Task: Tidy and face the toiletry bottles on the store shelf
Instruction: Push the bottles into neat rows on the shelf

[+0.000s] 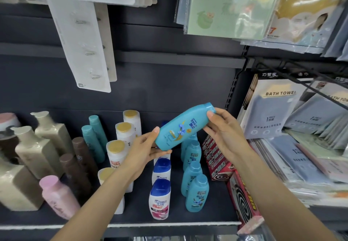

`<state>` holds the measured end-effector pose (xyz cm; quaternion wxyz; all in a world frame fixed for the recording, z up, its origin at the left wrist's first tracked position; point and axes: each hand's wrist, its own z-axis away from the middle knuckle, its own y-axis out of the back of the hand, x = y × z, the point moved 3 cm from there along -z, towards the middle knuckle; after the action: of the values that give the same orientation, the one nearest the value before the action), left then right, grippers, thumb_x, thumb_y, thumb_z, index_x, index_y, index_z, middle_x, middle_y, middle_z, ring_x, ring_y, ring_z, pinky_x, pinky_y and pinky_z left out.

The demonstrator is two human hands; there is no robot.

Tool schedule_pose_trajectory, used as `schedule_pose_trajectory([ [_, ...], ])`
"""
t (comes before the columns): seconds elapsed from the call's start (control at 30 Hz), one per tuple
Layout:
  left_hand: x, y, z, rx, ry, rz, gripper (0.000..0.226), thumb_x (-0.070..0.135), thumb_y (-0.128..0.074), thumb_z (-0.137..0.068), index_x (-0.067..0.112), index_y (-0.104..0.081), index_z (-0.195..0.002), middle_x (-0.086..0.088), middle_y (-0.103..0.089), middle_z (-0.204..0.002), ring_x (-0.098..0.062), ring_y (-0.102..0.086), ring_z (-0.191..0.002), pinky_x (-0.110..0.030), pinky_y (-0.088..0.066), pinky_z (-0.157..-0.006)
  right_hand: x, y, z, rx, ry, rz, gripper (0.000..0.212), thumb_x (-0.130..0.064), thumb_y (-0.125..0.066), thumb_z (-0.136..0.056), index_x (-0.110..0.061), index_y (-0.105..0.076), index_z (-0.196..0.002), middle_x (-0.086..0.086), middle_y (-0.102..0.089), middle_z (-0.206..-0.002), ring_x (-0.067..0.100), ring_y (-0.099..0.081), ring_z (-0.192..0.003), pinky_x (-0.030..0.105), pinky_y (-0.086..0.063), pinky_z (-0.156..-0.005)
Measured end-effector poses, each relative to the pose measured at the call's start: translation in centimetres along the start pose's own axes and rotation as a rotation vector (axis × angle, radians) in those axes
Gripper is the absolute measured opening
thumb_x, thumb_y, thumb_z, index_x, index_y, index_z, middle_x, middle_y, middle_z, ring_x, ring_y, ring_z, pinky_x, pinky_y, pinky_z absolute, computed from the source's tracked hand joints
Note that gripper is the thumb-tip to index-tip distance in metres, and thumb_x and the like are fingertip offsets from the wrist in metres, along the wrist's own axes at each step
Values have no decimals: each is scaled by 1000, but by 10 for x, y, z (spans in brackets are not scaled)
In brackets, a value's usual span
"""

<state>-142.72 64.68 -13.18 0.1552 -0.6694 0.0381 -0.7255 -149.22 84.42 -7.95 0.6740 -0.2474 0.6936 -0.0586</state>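
Dark store shelf (pixel 169 220), dark back panel; left hand (pixel 145 152), right hand (pixel 224 129) fingers grasping tilted blue bottle (pixel 184 125).

Turquoise plastic shampoo bottle (pixel 183 126) held tilted above the dark store shelf (pixel 169 224).
Its cap points up and right, label facing near; matching turquoise bottles (pixel 194 180) stand upright in a row below.

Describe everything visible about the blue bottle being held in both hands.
The blue bottle looks like smooth turquoise plastic, oval-bodied, with a matching blue cap, closed, at its upper right end. Its printed label with blue flowers faces the camera. It is held tilted, nearly sideways, in the air above the row of matching bottles. The left hand grips its base; the right hand holds the cap end.
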Motion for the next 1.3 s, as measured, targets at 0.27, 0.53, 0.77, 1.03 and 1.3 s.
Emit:
schedule_pose_trajectory([
  [0.27, -20, 12, -17, 92, -241, -822, 26, 25, -53, -94, 14, -61, -117, -5, -68, -110, -11, -65, -94, -20, -52, -81, -4, 3, -1, 67, 165, 298, 23, -11, -64, -86, -19, -63, -108, -5, -70, -101, 8, -66, -97, 23, -55, -81],
  [0.53, -44, 18, -26, -119, -326, -1459, 58, 39, -46, -96, 23, -24, -148, 5, -22, -154, -14, -23, -140, -26, -23, -112, 14, 14, -8, -31, 301, 844, 26, -10, -67, -84, -21, -61, -106, -13, -66, -103, 2, -62, -95, 15, -50, -82],
  [0.77, -51, 17, -30, -234, -190, -1481, 62, 44, -38, -98, 22, -13, -151, 8, -7, -158, -12, -13, -144, -25, -15, -115, 45, 25, -13, -143, 203, 1042, 27, -12, -68, -84, -14, -59, -110, -8, -64, -105, 3, -59, -95, 1, -41, -80],
  [1.03, -55, 20, -31, -238, -173, -1472, 63, 46, -36, -97, 24, -12, -151, 10, -4, -158, -10, -13, -144, -26, -15, -116, 77, 44, -16, -180, 22, 1203, 25, -11, -69, -83, -12, -60, -106, -3, -63, -104, 6, -57, -94, 1, -40, -70],
  [1.3, -54, 19, -29, -244, -157, -1466, 63, 45, -36, -98, 24, -10, -151, 11, -2, -158, -11, -12, -145, -28, -16, -116, 94, 52, -23, -205, -92, 1253, 30, -8, -71, -81, -9, -61, -109, 3, -65, -104, 13, -61, -96, 24, -49, -90],
])
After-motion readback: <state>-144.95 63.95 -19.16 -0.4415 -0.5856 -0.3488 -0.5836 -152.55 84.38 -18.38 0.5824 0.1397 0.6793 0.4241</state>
